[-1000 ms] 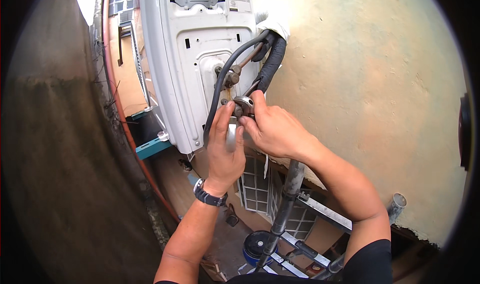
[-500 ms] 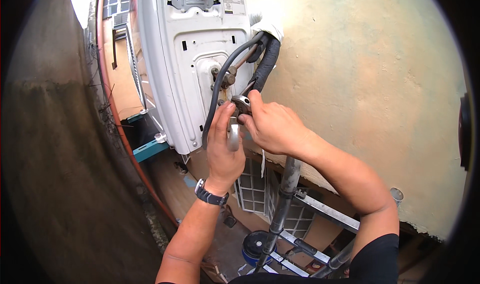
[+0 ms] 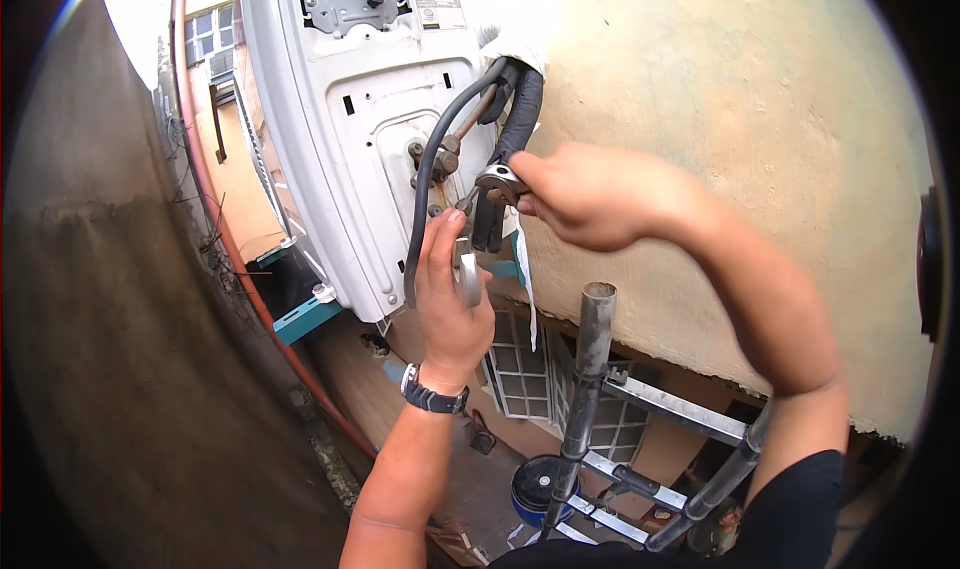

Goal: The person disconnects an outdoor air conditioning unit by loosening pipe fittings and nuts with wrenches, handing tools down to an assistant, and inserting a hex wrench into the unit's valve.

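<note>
My left hand (image 3: 452, 314), with a watch on its wrist, is closed around a silver metal tool (image 3: 468, 274) that looks like a wrench seen end-on. Its fingertips reach up to the lower valve fitting (image 3: 437, 211) of a white air conditioner outdoor unit (image 3: 365, 159). To the right, my right hand (image 3: 590, 197) grips an adjustable wrench (image 3: 500, 180), its head over the thin pipe and black insulation. Its handle is hidden in my fist. Above sits the upper brass valve (image 3: 448, 159), with a black cable (image 3: 424, 189) curving past it.
Black insulated pipes (image 3: 522, 119) come from white wrapping (image 3: 518, 57) at the beige wall (image 3: 700, 79). A teal bracket (image 3: 306, 317) supports the unit. Below me stand a metal ladder (image 3: 675, 409) with tubular rails and a blue-black bucket (image 3: 538, 487). A dark wall (image 3: 100, 299) rises at left.
My right hand has swung up and right with the wrench, away from my left fingertips. My left hand stays near the lower fitting. The whole view has shifted slightly.
</note>
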The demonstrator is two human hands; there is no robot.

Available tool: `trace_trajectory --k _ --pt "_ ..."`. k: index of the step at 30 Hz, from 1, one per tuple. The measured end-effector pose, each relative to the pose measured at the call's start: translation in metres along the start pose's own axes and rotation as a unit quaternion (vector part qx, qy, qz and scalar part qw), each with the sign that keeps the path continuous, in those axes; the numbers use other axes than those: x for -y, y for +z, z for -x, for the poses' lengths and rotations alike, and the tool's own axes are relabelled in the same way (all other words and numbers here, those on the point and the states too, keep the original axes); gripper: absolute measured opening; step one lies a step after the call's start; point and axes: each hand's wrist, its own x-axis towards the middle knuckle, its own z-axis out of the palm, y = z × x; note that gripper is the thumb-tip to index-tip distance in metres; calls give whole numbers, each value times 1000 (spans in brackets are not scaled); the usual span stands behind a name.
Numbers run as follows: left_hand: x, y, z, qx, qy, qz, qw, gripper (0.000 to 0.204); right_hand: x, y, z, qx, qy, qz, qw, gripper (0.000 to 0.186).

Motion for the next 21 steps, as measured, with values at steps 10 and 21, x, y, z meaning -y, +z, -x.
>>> trace_trajectory --k 10,21 --pt "3 2 2 -2 -12 -3 1000 47 18 122 -4 -300 7 -189 935 24" --pt "3 5 2 -27 -6 -33 999 44 21 113 -9 -265 16 -170 949 22"
